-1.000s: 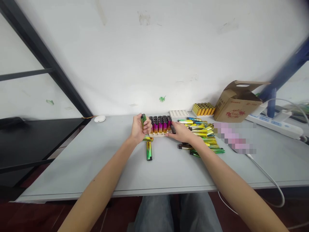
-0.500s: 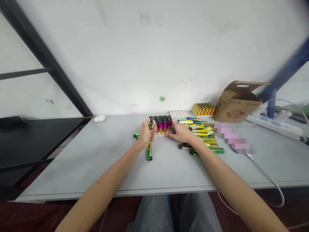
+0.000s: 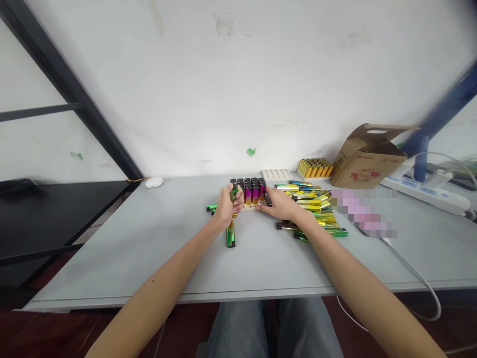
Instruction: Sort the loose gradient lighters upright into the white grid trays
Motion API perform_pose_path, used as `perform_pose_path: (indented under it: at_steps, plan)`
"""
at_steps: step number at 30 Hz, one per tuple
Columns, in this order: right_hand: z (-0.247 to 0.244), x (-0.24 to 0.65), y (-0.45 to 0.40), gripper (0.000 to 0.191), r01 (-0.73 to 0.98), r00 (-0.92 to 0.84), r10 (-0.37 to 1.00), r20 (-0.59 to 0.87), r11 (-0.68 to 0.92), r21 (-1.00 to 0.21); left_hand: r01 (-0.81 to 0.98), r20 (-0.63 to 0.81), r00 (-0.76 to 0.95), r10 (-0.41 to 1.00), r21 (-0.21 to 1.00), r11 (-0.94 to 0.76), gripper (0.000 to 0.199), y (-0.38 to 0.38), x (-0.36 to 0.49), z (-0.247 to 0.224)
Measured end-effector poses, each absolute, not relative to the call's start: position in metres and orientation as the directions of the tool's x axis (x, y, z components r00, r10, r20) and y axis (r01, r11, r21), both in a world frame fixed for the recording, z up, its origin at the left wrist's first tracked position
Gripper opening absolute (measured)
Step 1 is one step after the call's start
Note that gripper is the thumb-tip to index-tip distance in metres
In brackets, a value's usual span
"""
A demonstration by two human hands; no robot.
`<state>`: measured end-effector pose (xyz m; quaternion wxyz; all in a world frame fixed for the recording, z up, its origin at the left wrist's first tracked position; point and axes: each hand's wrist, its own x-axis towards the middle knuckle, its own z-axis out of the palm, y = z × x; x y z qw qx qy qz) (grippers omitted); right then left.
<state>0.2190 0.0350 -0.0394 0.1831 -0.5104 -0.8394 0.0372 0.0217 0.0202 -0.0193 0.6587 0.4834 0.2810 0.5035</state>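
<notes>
Standing lighters (image 3: 255,194) black-topped, purple fading to orange; held lighter (image 3: 234,191) green; tabletop (image 3: 149,243) grey.

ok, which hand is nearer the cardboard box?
Right. The right hand is left of the cardboard box, at the right end of the purple lighters; the left hand, at their left end, is farther left.

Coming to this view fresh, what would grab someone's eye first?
Probably the block of purple-and-orange lighters standing in a white tray between the left hand, which grips a green lighter, and the right hand. Then the shiny loose lighters heaped by the right hand. Behind, at right, an open cardboard box stands beside upright yellow lighters.
</notes>
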Motion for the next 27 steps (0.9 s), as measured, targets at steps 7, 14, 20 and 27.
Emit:
perform_pose_path:
  at_steps: [7, 14, 20, 27]
  plan:
    - [-0.037, 0.218, 0.032, 0.047, 0.848, -0.404, 0.878, 0.258, 0.465, -0.254, -0.427, 0.108, 0.383, 0.917, 0.901, 0.072, 0.037, 0.018, 0.022, -0.017]
    - [-0.036, 0.218, 0.032, 0.046, 0.847, -0.397, 0.882, 0.252, 0.459, -0.270, -0.424, 0.074, 0.443, 0.893, 0.895, 0.136, 0.040, 0.016, 0.021, -0.012]
    - [-0.035, 0.218, 0.032, 0.046, 0.825, -0.422, 0.865, 0.272, 0.491, -0.280, -0.478, 0.125, 0.493, 0.861, 0.866, 0.148, 0.029, 0.013, 0.019, -0.010]
    - [-0.035, 0.231, 0.036, 0.065, 0.807, -0.345, 0.865, 0.364, 0.472, -0.356, -0.343, 0.113, 0.464, 0.878, 0.937, 0.061, 0.025, 0.012, 0.024, -0.013]
